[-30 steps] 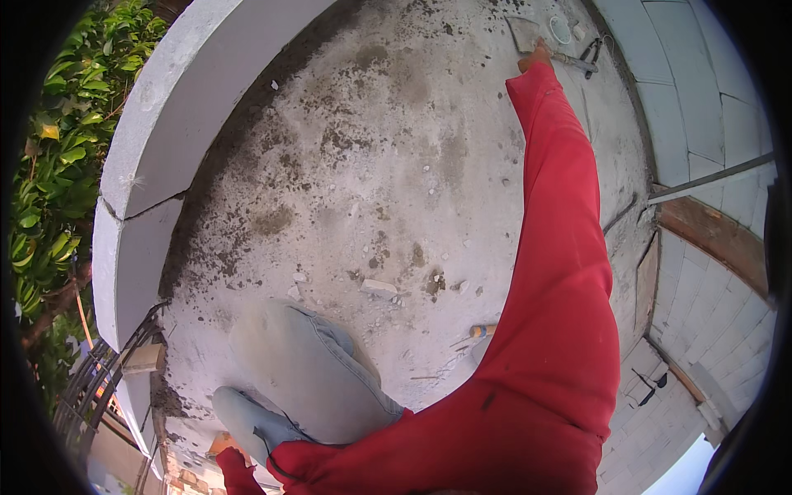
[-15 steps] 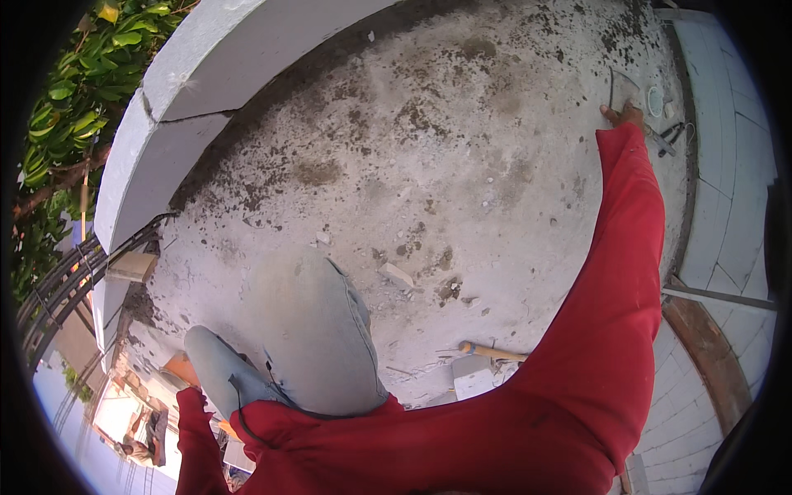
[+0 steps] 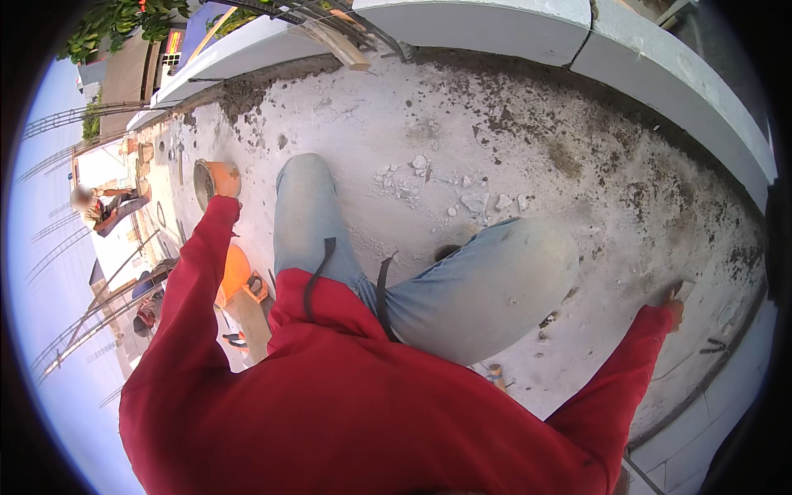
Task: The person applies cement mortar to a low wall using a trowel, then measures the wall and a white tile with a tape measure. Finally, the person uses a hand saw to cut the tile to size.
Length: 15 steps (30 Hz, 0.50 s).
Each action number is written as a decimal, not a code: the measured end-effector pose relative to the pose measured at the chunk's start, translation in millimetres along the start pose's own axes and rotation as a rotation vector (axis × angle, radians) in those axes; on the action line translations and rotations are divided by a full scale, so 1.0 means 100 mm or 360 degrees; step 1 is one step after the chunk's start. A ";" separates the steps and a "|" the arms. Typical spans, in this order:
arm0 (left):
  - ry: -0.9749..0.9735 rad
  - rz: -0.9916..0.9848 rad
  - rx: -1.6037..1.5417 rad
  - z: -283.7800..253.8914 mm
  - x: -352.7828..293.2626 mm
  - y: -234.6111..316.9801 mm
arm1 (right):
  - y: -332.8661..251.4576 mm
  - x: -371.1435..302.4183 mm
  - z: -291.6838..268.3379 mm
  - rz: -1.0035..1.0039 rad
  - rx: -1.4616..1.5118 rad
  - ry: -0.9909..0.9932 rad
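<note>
At the far right, my right hand [image 3: 676, 312] is low over the rough grey floor. It is closed on a pale flat-bladed tool [image 3: 684, 290], whose exact kind I cannot make out. Pliers [image 3: 714, 346] with spread handles lie just beyond that hand. My left arm reaches forward on the left, and its red cuff [image 3: 221, 209] ends against an orange bucket [image 3: 224, 178] tipped with its mouth to the left. My left hand is almost wholly hidden there, so its fingers do not show.
An orange rounded object [image 3: 235, 271] and an orange-handled saw [image 3: 256, 287] lie by my left side. Broken rubble [image 3: 474, 201] is scattered before my knees. A wooden handle [image 3: 496, 373] shows beside my right thigh. Pale block walls [image 3: 495, 33] bound the floor. Another person [image 3: 111, 210] sits far left.
My view has swung to the left, bringing the bucket and the other person into clearer sight. My right hand now shows the flat tool in it. The left arm reaches further forward in the picture.
</note>
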<state>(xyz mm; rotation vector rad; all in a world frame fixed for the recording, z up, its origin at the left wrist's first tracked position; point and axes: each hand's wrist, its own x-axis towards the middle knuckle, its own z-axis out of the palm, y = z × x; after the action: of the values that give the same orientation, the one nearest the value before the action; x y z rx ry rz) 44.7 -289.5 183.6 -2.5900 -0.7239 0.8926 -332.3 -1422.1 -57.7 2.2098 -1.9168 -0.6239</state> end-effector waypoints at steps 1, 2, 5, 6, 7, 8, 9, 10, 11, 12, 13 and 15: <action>0.0025 0.0048 0.0026 0.03 0.11 0.00 | 0.05 -0.09 0.06 0.0030 0.0019 0.0009; 0.0070 0.0099 0.0049 0.04 0.21 -0.05 | 0.08 -0.21 0.09 -0.0063 0.0323 0.0052; 0.0158 0.0275 0.0226 0.52 0.41 -0.47 | 0.17 -0.52 0.01 -0.0483 0.1090 0.0110; 0.0241 0.0388 0.0411 0.64 0.41 -0.70 | 0.14 -0.76 -0.03 -0.0362 0.1238 0.0046; 0.0366 0.0489 0.0615 0.66 0.48 -0.85 | 0.05 -1.05 -0.13 -0.0227 0.1428 -0.0010; 0.0481 0.0566 0.0809 0.67 0.54 -1.03 | -0.14 -1.41 -0.29 -0.0170 0.1582 -0.0114; 0.0514 0.0605 0.0925 0.77 0.59 -1.24 | -0.15 -1.70 -0.39 -0.0202 0.1511 -0.0130; 0.0494 0.0591 0.0911 0.79 0.69 -1.38 | -0.33 -2.00 -0.63 -0.0352 0.1554 -0.0221; 0.0367 0.0693 0.0945 0.76 0.82 -1.35 | -0.36 -2.19 -0.81 -0.0546 0.1657 -0.0222; 0.0356 0.0596 0.0362 0.87 0.89 -1.41 | -0.34 -2.37 -0.93 -0.0643 0.1574 -0.0158; 0.0353 0.0442 -0.0197 0.88 0.89 -1.47 | -0.58 -2.84 -1.29 -0.0552 0.1385 -0.0327; 0.0125 0.0278 -0.1213 1.00 1.02 -1.17 | -0.68 -3.06 -1.69 -0.0995 0.1121 -0.0125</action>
<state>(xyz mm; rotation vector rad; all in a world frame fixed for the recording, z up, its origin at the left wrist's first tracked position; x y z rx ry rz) 7.1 -124.7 109.0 -3.3729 -0.9707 0.6280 -232.0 -1138.4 133.5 3.3163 -1.6110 -0.0725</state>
